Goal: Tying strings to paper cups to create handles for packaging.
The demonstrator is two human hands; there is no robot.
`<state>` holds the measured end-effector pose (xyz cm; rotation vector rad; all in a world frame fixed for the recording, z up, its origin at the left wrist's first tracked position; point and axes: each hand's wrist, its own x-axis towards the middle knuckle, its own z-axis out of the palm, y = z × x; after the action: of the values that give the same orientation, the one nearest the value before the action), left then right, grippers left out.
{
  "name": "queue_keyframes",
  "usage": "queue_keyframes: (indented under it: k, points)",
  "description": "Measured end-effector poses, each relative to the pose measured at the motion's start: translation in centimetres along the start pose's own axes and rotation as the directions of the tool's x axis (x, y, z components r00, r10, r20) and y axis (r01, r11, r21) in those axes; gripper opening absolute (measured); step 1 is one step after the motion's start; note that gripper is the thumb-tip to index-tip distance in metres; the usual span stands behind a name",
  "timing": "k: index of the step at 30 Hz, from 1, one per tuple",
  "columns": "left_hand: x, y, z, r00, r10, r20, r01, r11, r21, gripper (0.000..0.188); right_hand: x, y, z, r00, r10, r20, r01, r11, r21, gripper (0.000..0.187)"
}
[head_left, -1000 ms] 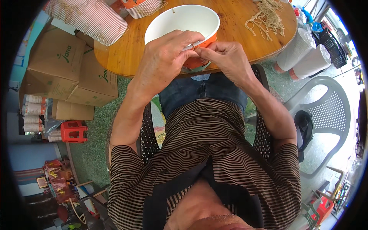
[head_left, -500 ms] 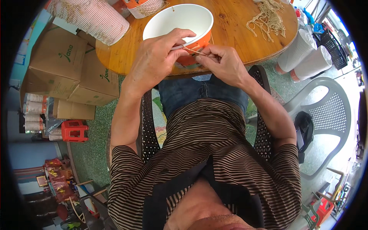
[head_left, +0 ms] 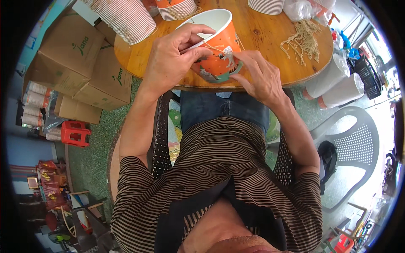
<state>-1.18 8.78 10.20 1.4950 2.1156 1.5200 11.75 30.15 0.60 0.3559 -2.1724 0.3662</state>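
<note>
An orange paper bucket (head_left: 215,55) with a white inside and animal print tilts over the table's near edge. My left hand (head_left: 171,57) grips its rim, fingers inside and thumb on the outer wall. A thin tan cord (head_left: 214,46) passes through the wall near that thumb, and its short end lies against the print. At the bucket's lower right, my right hand (head_left: 259,76) has its fingers against the side and its thumb at the bottom edge. The cord also shows along the bucket's right side.
Tall stacked buckets (head_left: 126,21) and a shorter stack (head_left: 177,9) stand on the wooden table (head_left: 261,42). Loose cords (head_left: 303,40) lie at the right. Cardboard boxes (head_left: 63,46) are on the left; wrapped white stacks (head_left: 341,90) and a grey chair (head_left: 354,143) are on the right.
My right hand has let go of the cord end and moved down to the bucket's lower side. The bucket has tilted, showing more of its printed wall. My left hand stays at the rim.
</note>
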Motion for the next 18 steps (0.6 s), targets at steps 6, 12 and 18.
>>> queue_keyframes:
  k: [6, 12, 18]
  points:
    - [0.3, -0.3, -0.7, 0.993, 0.101, -0.067, -0.102, 0.995, -0.005, 0.033, 0.6, -0.1, -0.9, 0.998, -0.034, 0.053, 0.029, 0.996, 0.081, 0.071]
    - [0.5, -0.2, -0.3, 0.987, 0.125, -0.105, -0.125, 0.992, 0.003, 0.027, 0.1, -0.1, 0.0, 0.999, 0.001, 0.050, 0.001, 1.000, -0.031, 0.069]
    - [1.6, -0.1, -0.8, 0.969, 0.245, -0.042, -0.228, 0.944, 0.238, 0.019, 0.2, 0.0, 0.4, 0.999, 0.013, 0.053, -0.014, 1.000, 0.017, 0.072]
